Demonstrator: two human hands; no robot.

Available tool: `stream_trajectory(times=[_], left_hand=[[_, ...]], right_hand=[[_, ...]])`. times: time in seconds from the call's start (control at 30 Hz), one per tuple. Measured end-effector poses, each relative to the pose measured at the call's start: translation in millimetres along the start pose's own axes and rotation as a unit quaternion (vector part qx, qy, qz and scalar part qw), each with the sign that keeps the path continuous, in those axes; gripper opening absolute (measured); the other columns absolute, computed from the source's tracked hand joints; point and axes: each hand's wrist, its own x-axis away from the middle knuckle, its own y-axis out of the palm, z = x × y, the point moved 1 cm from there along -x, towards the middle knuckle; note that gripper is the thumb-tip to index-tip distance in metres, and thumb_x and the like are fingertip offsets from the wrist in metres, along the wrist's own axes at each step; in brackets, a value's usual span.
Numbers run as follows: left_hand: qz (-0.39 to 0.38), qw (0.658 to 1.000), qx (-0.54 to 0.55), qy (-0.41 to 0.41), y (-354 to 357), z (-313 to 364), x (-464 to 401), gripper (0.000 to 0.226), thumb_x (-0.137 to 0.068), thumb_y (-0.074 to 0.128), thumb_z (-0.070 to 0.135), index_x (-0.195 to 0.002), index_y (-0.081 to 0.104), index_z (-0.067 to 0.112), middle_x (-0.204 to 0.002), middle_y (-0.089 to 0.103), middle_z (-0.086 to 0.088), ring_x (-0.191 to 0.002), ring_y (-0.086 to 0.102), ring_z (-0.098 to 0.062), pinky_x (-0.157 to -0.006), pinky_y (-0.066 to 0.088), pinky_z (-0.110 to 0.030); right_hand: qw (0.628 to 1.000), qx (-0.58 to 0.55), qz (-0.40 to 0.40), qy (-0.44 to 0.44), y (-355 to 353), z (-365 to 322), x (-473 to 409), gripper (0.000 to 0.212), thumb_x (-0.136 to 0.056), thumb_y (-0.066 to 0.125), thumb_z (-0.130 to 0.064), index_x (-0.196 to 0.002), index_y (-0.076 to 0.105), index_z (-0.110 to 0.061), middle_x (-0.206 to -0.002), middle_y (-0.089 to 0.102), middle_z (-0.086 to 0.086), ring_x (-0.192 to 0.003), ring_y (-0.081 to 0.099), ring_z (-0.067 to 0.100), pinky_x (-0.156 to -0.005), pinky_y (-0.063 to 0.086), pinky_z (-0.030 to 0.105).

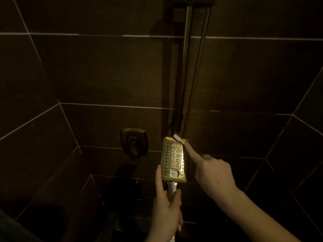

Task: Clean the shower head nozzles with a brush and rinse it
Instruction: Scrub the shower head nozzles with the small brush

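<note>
Gold-toned rectangular shower head (173, 159) sits at lower centre of the frame, nozzle face toward the camera. The left hand (167, 209) is clenched around its handle, index finger extended up the head's left edge. The right hand (214, 172) grasps a white brush (178, 138), forefinger laid along it, bristle end touching the head's top edge. Behind, dark tiled wall (87, 67), vertical rail (187, 67), hose (197, 70), wall valve (134, 144).
</note>
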Motion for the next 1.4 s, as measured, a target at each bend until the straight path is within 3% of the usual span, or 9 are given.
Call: stream_trajectory(times=[0.1, 0.3, 0.53, 0.77, 0.97, 1.13, 1.23, 1.33, 1.4], left_hand=[[0.002, 1.000, -0.009, 0.014, -2.1, -1.6, 2.4, 0.098, -0.101, 0.058, 0.016, -0.131, -0.005, 0.085, -0.101, 0.066, -0.014, -0.050, 0.061, -0.018, -0.048, 0.051, -0.029], [-0.003, 1.000, 0.017, 0.000, -3.2, -1.4, 1.3, 0.096, -0.103, 0.053, 0.011, -0.135, -0.004, 0.082, -0.119, 0.068, -0.005, -0.049, 0.061, -0.024, -0.045, 0.050, -0.032], [0.002, 1.000, 0.006, 0.011, -0.5, 3.6, 4.3, 0.095, -0.101, 0.057, 0.015, -0.137, -0.002, 0.080, -0.092, 0.066, -0.016, -0.046, 0.057, -0.021, -0.044, 0.049, -0.031], [0.002, 1.000, 0.000, -0.009, 0.9, -1.5, 4.7, 0.092, -0.103, 0.053, 0.016, -0.140, -0.006, 0.075, -0.119, 0.066, 0.005, -0.054, 0.067, -0.020, -0.045, 0.049, -0.030], [-0.011, 1.000, 0.012, -0.020, 11.4, 1.7, 5.9, 0.096, -0.101, 0.057, 0.015, -0.137, -0.006, 0.078, -0.103, 0.070, -0.005, -0.052, 0.062, -0.020, -0.049, 0.052, -0.033], [0.024, 0.999, 0.028, -0.001, 9.4, 1.2, 1.0, 0.086, -0.102, 0.056, 0.021, -0.138, 0.000, 0.076, -0.130, 0.065, 0.008, -0.096, 0.073, -0.011, -0.080, 0.062, -0.037], [0.016, 0.999, 0.034, 0.000, 9.4, -0.8, 1.1, 0.087, -0.103, 0.054, 0.017, -0.141, 0.001, 0.074, -0.118, 0.070, -0.002, -0.060, 0.066, -0.022, -0.050, 0.053, -0.032], [0.009, 0.999, 0.040, -0.004, 11.3, 1.5, 0.5, 0.089, -0.102, 0.056, 0.014, -0.139, 0.003, 0.075, -0.103, 0.068, -0.013, -0.049, 0.058, -0.022, -0.045, 0.050, -0.032], [0.010, 0.999, 0.042, -0.005, 10.9, 1.1, -1.3, 0.089, -0.102, 0.056, 0.015, -0.139, 0.003, 0.076, -0.115, 0.066, -0.014, -0.049, 0.060, -0.022, -0.045, 0.050, -0.032]], right_hand=[[1.000, -0.015, -0.001, 0.021, 1.0, 4.4, -0.2, 0.077, -0.096, 0.045, -0.020, -0.152, -0.003, -0.041, -0.079, 0.053, -0.006, -0.059, 0.054, 0.011, -0.051, 0.043, 0.026], [0.990, -0.068, -0.067, -0.101, 8.7, -28.5, 29.2, 0.073, -0.101, 0.038, -0.037, -0.148, -0.017, -0.044, -0.104, 0.062, 0.000, -0.074, 0.060, 0.013, -0.065, 0.047, 0.028], [0.999, -0.037, 0.019, 0.002, -0.8, -2.0, 10.8, 0.078, -0.097, 0.047, -0.031, -0.147, -0.012, -0.043, -0.090, 0.064, -0.002, -0.065, 0.058, 0.012, -0.053, 0.043, 0.026], [0.984, -0.084, -0.113, -0.113, 15.9, -34.7, 49.0, 0.073, -0.101, 0.037, -0.039, -0.147, -0.019, -0.046, -0.106, 0.064, 0.003, -0.079, 0.064, 0.018, -0.069, 0.052, 0.031], [0.998, -0.061, -0.024, -0.016, 0.5, -9.3, 27.0, 0.076, -0.100, 0.043, -0.041, -0.142, -0.021, -0.045, -0.099, 0.063, -0.004, -0.070, 0.057, 0.009, -0.063, 0.050, 0.026], [0.986, -0.086, -0.117, -0.084, 9.4, -36.0, 54.0, 0.069, -0.102, 0.035, -0.036, -0.149, -0.014, -0.047, -0.107, 0.062, 0.004, -0.084, 0.065, 0.022, -0.068, 0.046, 0.033], [0.994, -0.072, -0.076, -0.043, 9.5, -23.4, 40.5, 0.071, -0.101, 0.037, -0.035, -0.149, -0.014, -0.047, -0.103, 0.062, 0.001, -0.080, 0.063, 0.016, -0.068, 0.050, 0.030], [0.997, -0.071, -0.013, -0.011, 3.5, -9.5, 26.3, 0.072, -0.100, 0.043, -0.037, -0.150, -0.008, -0.045, -0.100, 0.065, -0.001, -0.077, 0.063, 0.013, -0.061, 0.046, 0.027], [0.996, -0.074, -0.031, -0.026, 3.7, -9.7, 28.1, 0.072, -0.100, 0.042, -0.037, -0.149, -0.011, -0.045, -0.100, 0.065, -0.001, -0.075, 0.062, 0.013, -0.062, 0.046, 0.026]])
